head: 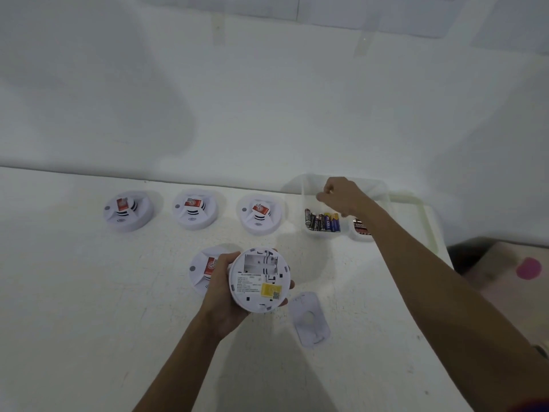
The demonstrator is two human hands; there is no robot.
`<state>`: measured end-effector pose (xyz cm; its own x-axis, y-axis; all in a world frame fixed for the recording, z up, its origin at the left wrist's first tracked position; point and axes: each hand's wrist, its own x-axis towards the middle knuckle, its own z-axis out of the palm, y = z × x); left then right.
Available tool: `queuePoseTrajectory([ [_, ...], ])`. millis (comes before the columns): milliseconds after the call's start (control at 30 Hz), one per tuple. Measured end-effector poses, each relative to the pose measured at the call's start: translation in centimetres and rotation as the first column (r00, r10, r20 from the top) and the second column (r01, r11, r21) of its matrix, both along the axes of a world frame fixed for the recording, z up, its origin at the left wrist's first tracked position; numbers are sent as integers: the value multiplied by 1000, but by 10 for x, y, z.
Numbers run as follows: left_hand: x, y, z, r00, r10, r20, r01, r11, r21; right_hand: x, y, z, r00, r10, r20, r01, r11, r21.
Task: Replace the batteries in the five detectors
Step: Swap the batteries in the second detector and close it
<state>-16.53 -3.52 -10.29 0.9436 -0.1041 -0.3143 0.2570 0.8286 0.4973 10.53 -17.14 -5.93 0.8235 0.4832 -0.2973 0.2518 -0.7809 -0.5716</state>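
Observation:
My left hand grips a white round detector turned back-up; its battery bay is open and empty. The detector's loose back cover lies on the table to the right. A fourth detector sits face-up, partly hidden behind my left hand. Three more detectors stand in a row at the back, each with a red label. My right hand hovers over the clear box, fingers curled, pinching what looks like a small battery tip. Loose batteries lie in the box.
A second group of batteries lies in the box's right compartment, partly under my right forearm. The white table meets a white wall at the back. Past the right edge, a brown box with a pink spot sits lower down.

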Motion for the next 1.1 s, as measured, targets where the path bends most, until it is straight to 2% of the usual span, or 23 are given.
queuePoseTrajectory([
  [67,1,0,0,1000,1,1,-1,1000,2,3,0,1,961,195,198,-129,943,-306],
  [167,1,0,0,1000,10,-9,-10,1000,-1,2,-2,4,906,362,218,-172,787,-592],
  [300,2,0,-1,1000,9,-9,-9,1000,7,-1,-6,3,886,429,175,-193,685,-702],
  [467,1,0,-1,1000,7,-10,-7,1000,4,-4,-5,3,902,403,157,-191,697,-691],
  [533,0,0,-1,1000,7,-8,-7,1000,8,-4,-6,3,916,378,135,-209,735,-645],
  [733,0,-1,3,999,18,-37,-17,999,27,1,-13,0,948,313,51,-272,884,-380],
  [867,-1,-1,6,999,17,-40,-17,1000,7,-9,-22,11,981,192,-26,-193,978,-74],
  [967,-1,-2,9,998,28,-51,-29,999,-17,-30,-26,27,994,94,-61,-81,979,186],
  [1100,-1,-4,15,996,39,-82,-43,998,-53,-70,-26,49,998,27,-48,-3,899,438],
])
